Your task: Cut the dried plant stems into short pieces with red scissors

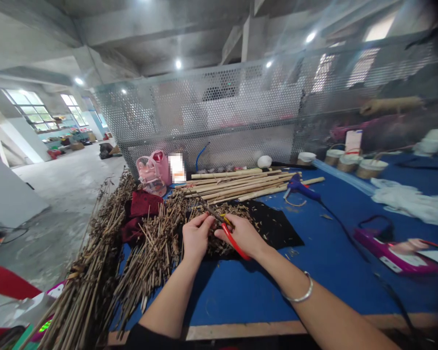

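My right hand [243, 233] is closed around a pair of red-handled scissors [236, 242], with a bit of yellow near the pivot. Their dark blades point up and left, towards my left hand [197, 234]. That hand's thumb and fingers are pinched together close to the blades; what lies between them is too small to make out. Under both hands, dry plant clippings [237, 210] are heaped on a black cloth [277, 226]. Just left of my left hand lies a loose pile of dried stems [155, 248] with brown, crumpled heads.
A larger bundle of dried stems [91, 262] lines the table's left edge. Behind the clippings lie pale wooden sticks [233, 186] and a blue glue gun [301, 188]. A purple-and-white device [397, 253], cables and white plastic [405, 199] occupy the right side. A perforated metal screen [211, 116] stands behind.
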A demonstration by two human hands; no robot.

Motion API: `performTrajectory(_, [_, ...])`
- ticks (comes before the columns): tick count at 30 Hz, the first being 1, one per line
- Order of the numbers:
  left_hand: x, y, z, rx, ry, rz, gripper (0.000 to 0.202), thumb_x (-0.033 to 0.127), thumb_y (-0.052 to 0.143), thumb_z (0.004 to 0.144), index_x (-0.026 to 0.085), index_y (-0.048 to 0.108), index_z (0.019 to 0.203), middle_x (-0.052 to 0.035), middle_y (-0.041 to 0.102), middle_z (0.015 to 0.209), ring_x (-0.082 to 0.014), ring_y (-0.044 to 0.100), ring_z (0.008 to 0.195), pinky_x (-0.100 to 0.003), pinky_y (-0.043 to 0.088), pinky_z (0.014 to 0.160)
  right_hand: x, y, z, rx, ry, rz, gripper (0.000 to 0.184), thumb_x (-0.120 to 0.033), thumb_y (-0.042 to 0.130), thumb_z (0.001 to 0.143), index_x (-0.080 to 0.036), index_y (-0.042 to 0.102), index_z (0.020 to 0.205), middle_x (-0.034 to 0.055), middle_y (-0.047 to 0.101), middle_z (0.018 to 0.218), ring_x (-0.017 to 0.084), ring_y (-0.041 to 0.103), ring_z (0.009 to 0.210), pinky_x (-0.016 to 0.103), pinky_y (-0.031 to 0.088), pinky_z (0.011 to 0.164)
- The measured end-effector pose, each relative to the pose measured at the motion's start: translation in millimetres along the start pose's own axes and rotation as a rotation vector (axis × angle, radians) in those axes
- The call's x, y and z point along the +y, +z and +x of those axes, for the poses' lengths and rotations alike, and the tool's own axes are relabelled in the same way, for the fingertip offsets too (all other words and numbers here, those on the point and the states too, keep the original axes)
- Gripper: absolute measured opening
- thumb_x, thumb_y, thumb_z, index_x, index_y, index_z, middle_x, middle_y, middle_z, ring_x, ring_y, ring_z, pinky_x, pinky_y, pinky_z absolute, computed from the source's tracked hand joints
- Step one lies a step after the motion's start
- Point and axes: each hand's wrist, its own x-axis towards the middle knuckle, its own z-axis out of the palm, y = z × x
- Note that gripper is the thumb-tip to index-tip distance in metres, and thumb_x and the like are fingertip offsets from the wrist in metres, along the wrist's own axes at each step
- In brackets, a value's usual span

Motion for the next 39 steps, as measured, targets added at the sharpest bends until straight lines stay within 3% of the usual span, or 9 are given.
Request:
performTrajectory(4, [4.2, -0.1, -3.5, 0.006, 0.082, 0.078, 0.023, 0.032, 0.063, 0.069, 0.012, 0.071, 0.078, -0.0023, 0.067, 0.068, -0.0114, 0.055, 0.059, -0.021, 0.042, 0.058, 2.4, 0.5, -0.8, 0.012, -0.030, 0.042, 0.033, -0.044, 0.064, 0.066, -0.020, 0.045, 0.079, -0.0009, 0.056, 0.072, 0.012, 0.048, 0.061, 0.022, 0.033, 0.055])
performTrajectory(11, [4.0, 1.3, -4.4, 0.033, 0.050, 0.055, 0.029, 0.034, 0.063, 0.069, 0.013, 0.071, 0.087, -0.0048, 0.069, 0.076, -0.0123, 0.057, 0.060, -0.023, 0.044, 0.058, 10.7, 9.8, 2.0, 0.011, -0.018, 0.094, 0.033, -0.046, 0.062, 0.068, -0.020, 0.043, 0.075, -0.0031, 0.053, 0.064, 0.011, 0.046, 0.055, 0.021, 0.032, 0.050])
performTrajectory(19, [2.7, -1.1, 0.4, 0.075, 0.005, 0.003, 0.035, 0.037, 0.065, 0.066, 0.011, 0.069, 0.090, -0.0030, 0.065, 0.065, -0.0080, 0.047, 0.048, -0.020, 0.037, 0.046, 7.8, 4.7, 5.4, -0.023, -0.038, 0.085, 0.030, -0.045, 0.057, 0.073, -0.020, 0.041, 0.067, -0.0049, 0.048, 0.056, 0.009, 0.041, 0.049, 0.021, 0.030, 0.048])
performTrajectory(22, [2.9, -1.2, 1.2, 0.089, 0.001, 0.017, 0.031, 0.035, 0.066, 0.065, 0.011, 0.069, 0.083, -0.0021, 0.064, 0.062, -0.0072, 0.046, 0.047, -0.020, 0.036, 0.046, 5.3, 1.9, 4.0, -0.020, -0.029, 0.000, 0.029, -0.043, 0.060, 0.070, -0.021, 0.043, 0.073, -0.0044, 0.050, 0.061, 0.010, 0.044, 0.052, 0.021, 0.030, 0.051])
performTrajectory(29, [6.2, -1.5, -0.8, 0.039, 0.038, 0.104, 0.025, 0.033, 0.066, 0.064, 0.013, 0.071, 0.077, -0.0047, 0.068, 0.070, -0.0133, 0.057, 0.061, -0.024, 0.044, 0.062, 1.6, 1.3, 0.6, 0.017, -0.073, -0.040, 0.034, -0.040, 0.065, 0.066, -0.021, 0.042, 0.083, -0.0005, 0.055, 0.077, 0.012, 0.049, 0.064, 0.023, 0.033, 0.058])
performTrajectory(35, [4.4, -1.8, -0.9, -0.035, 0.138, 0.135, 0.024, 0.028, 0.065, 0.066, 0.015, 0.071, 0.085, -0.0055, 0.070, 0.085, -0.0178, 0.061, 0.078, -0.028, 0.045, 0.076, 5.2, -0.5, 3.2, 0.032, 0.013, -0.053, 0.031, -0.043, 0.064, 0.067, -0.020, 0.045, 0.078, -0.0016, 0.055, 0.068, 0.012, 0.049, 0.057, 0.021, 0.029, 0.052])
performTrajectory(39, [0.7, -1.5, 0.2, 0.019, 0.148, 0.131, 0.024, 0.027, 0.066, 0.065, 0.016, 0.071, 0.086, -0.0059, 0.070, 0.088, -0.0184, 0.062, 0.081, -0.029, 0.045, 0.079, 8.4, -2.3, 4.7, 0.054, -0.003, -0.071, 0.031, -0.046, 0.061, 0.068, -0.020, 0.044, 0.073, -0.0022, 0.054, 0.065, 0.011, 0.047, 0.054, 0.021, 0.028, 0.049])
